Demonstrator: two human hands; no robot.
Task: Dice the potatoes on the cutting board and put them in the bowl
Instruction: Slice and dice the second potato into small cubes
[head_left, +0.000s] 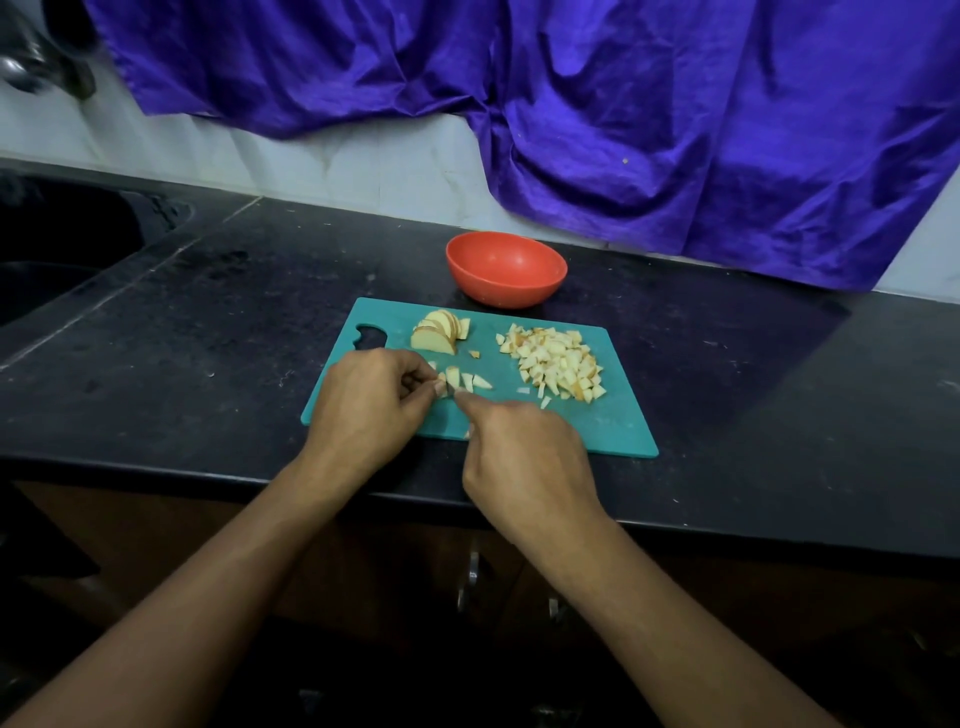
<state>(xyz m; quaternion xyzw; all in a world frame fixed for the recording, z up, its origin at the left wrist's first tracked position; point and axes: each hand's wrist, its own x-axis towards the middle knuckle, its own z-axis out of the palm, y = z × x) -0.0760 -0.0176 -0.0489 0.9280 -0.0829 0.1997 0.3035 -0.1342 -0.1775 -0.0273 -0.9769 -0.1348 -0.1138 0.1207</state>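
While both hands work at the lower left part of the single teal cutting board (613, 421), which lies in the middle of the frame on a black counter (208, 338), all the potato in view sits on that board. One left hand (363, 400) has its fingers curled and its fingertips pinching a pale potato piece (440, 391) against the board. One right hand (524, 457), just below and to the right of it, is curled round a knife (451, 387) with the forefinger stretched forward along it. Only a short dark bit of the blade shows between the two hands, touching the pinched piece, and the handle is hidden in the fist. Three cut pieces (467, 381) lie in a short row just right of the blade. One fan of potato slices (436, 332), red skin at their edges, leans together at the upper left of the board beside its handle hole. One heap of diced potato (558, 364) covers the right-hand part, too many cubes to count, with one small chip (474, 354) between the fan and the heap and two strays at the heap's lower edge. One red bowl (504, 288) stands upright on the counter just beyond the board's upper edge, apart from both hands. Across the top hangs one purple cloth (623, 104). At the upper left are a dark sink (52, 260) and a blurred metal tap (31, 67).
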